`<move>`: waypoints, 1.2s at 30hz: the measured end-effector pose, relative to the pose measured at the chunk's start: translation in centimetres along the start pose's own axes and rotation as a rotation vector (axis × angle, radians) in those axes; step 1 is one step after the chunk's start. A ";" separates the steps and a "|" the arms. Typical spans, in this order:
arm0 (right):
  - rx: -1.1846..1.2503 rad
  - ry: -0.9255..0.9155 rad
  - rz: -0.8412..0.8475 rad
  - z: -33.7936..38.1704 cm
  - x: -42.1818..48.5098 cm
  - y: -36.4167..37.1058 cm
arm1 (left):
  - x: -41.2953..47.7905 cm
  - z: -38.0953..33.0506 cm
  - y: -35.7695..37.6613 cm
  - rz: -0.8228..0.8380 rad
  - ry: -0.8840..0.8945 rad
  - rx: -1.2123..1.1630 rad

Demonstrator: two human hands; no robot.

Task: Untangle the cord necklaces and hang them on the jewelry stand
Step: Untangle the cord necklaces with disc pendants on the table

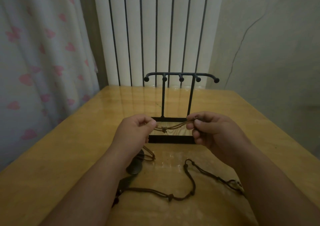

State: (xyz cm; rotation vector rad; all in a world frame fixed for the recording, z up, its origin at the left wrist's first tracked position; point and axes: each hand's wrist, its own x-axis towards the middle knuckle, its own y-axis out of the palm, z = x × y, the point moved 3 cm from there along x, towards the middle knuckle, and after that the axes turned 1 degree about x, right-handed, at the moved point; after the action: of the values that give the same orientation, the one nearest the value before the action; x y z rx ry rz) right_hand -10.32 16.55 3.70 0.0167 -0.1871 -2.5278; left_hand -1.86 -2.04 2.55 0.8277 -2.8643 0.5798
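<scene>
Raised over the base of the black jewelry stand (171, 139), strung between two hands: a tan cord necklace (174, 126), pinched at one side in the curled fingers of the left hand (136, 130) and at the other in those of the right hand (213, 130), sagging at a knot midway. Below the left wrist, more tan cord beside a dark round pendant (135, 167). Nearer, flat on the worktop (78, 153), a dark cord necklace (190, 179), partly hidden under both forearms. Stand mid-worktop, well apart from both side edges; knobbed hooks well above the hands.
</scene>
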 end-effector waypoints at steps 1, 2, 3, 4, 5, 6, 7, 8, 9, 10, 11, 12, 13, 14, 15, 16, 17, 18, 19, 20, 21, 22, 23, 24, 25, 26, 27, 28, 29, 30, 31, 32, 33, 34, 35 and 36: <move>0.020 -0.004 0.007 0.0 0.0 0.0 | 0.0 0.1 0.0 0.009 -0.012 0.033; 0.034 -0.005 0.011 0.1 0.0 0.1 | 0.1 0.2 0.0 0.011 -0.025 0.053; 0.047 -0.004 0.016 0.1 0.0 0.1 | 0.2 0.3 -0.1 0.013 -0.042 0.061; 0.062 -0.003 0.023 0.0 0.1 0.1 | 0.2 0.4 -0.1 0.015 -0.062 0.063; 0.081 -0.002 0.027 0.1 0.0 0.2 | 0.3 0.5 -0.1 0.020 -0.080 0.062; 0.104 -0.002 0.028 0.1 0.1 0.3 | 0.3 0.6 -0.1 0.025 -0.095 0.059; 0.129 0.000 0.028 0.2 0.1 0.3 | 0.3 0.6 -0.1 0.031 -0.108 0.057; 0.153 0.006 0.026 0.2 0.1 0.4 | 0.3 0.6 0.0 0.037 -0.118 0.056; 0.176 0.010 0.026 0.2 0.1 0.5 | 0.3 0.6 0.0 0.042 -0.121 0.060; 0.197 0.012 0.024 0.2 0.1 0.6 | 0.3 0.5 0.1 0.046 -0.121 0.068; 0.215 0.017 0.021 0.1 0.1 0.7 | 0.3 0.5 0.1 0.047 -0.119 0.075; 0.224 0.022 0.016 0.1 0.1 0.7 | 0.2 0.4 0.1 0.050 -0.117 0.073; 0.219 0.022 0.011 0.0 0.1 0.6 | 0.2 0.3 0.1 0.060 -0.117 0.058; 0.194 0.013 0.007 0.0 0.1 0.6 | 0.2 0.3 0.1 0.076 -0.119 0.037; 0.150 -0.002 0.003 0.0 0.1 0.6 | 0.2 0.3 0.2 0.094 -0.114 0.028; 0.098 -0.018 -0.004 0.0 0.0 0.6 | 0.2 0.3 0.2 0.109 -0.096 0.051; 0.057 -0.028 -0.014 0.0 0.0 0.6 | 0.2 0.4 0.4 0.116 -0.060 0.095; 0.035 -0.032 -0.026 -0.1 0.0 0.6 | 0.1 0.4 0.6 0.118 -0.014 0.137; 0.026 -0.031 -0.030 -0.1 0.0 0.6 | 0.1 0.3 0.9 0.124 0.035 0.157; 0.026 -0.029 -0.030 -0.2 0.0 0.6 | -0.1 0.2 1.2 0.143 0.075 0.157; 0.029 -0.029 -0.027 -0.1 0.0 0.7 | -0.2 0.0 1.5 0.175 0.105 0.150; 0.032 -0.033 -0.022 0.0 -0.1 0.7 | -0.3 -0.1 1.8 0.218 0.124 0.151; 0.035 -0.038 -0.020 0.0 -0.1 0.8 | -0.4 -0.1 2.1 0.267 0.137 0.166; 0.043 -0.046 -0.020 0.0 -0.1 0.8 | -0.5 0.0 2.5 0.310 0.149 0.197; 0.051 -0.053 -0.021 0.0 -0.1 0.7 | -0.6 0.1 2.8 0.344 0.161 0.233; 0.058 -0.057 -0.022 0.1 -0.1 0.7 | -0.6 0.2 3.0 0.364 0.170 0.261; 0.065 -0.059 -0.022 0.1 -0.1 0.8 | -0.8 0.3 3.3 0.372 0.179 0.270; 0.072 -0.058 -0.021 0.2 -0.1 0.7 | -0.8 0.3 3.5 0.375 0.191 0.263; 0.081 -0.057 -0.015 0.2 -0.2 0.8 | -0.9 0.3 3.6 0.372 0.200 0.247; 0.091 -0.055 -0.009 0.2 -0.2 0.8 | -0.9 0.3 3.7 0.367 0.206 0.230; 0.099 -0.054 -0.004 0.3 -0.2 0.8 | -0.9 0.2 3.7 0.362 0.212 0.214; 0.105 -0.053 0.000 0.3 -0.2 0.9 | -1.0 0.0 3.7 0.356 0.216 0.199; 0.109 -0.052 0.004 0.3 -0.1 0.9 | -1.0 0.0 3.8 0.348 0.218 0.185; 0.112 -0.051 0.005 0.3 -0.1 0.9 | -1.1 -0.1 3.9 0.337 0.217 0.176; 0.113 -0.049 0.005 0.2 -0.1 1.0 | -1.2 -0.2 4.0 0.323 0.210 0.172; 0.115 -0.049 0.004 0.2 -0.1 1.0 | -1.3 -0.2 4.0 0.308 0.192 0.151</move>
State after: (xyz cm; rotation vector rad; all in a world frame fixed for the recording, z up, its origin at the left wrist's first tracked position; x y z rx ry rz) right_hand -9.72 15.83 4.08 -0.0002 -0.3509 -2.5118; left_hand -2.90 1.81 1.14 0.3218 -2.8103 0.8661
